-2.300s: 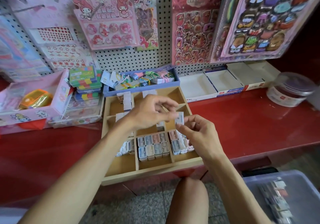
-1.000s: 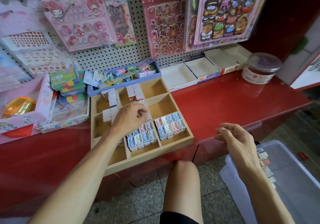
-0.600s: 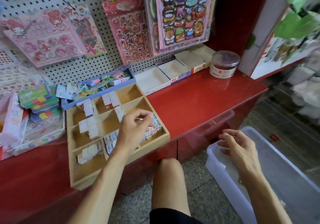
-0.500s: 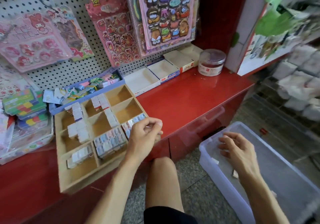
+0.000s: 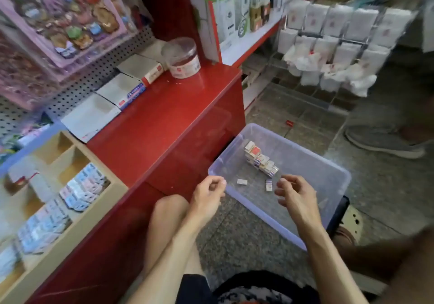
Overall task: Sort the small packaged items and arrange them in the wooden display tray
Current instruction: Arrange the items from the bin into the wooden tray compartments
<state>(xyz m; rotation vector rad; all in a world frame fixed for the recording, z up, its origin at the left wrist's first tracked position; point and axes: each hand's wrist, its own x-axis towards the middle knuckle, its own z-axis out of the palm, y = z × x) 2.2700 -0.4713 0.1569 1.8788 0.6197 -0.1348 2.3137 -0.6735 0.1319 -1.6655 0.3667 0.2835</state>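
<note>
Loosely curled, both grips, left hand (image 5: 206, 198) and right hand (image 5: 294, 194), empty.

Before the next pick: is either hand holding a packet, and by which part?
Nothing is held: left hand and right hand, fingers loosely curled, hover over the plastic bin.

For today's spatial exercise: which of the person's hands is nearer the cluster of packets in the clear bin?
Right. The right hand hovers just below the packet cluster; the left hand sits outside the bin's left edge.

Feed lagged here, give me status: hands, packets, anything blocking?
Left hand and right hand loosely curled, holding nothing, over the clear bin. Packets stacked inside, two loose ones nearer the hands. Wooden tray part filled. Nothing blocking.
</note>
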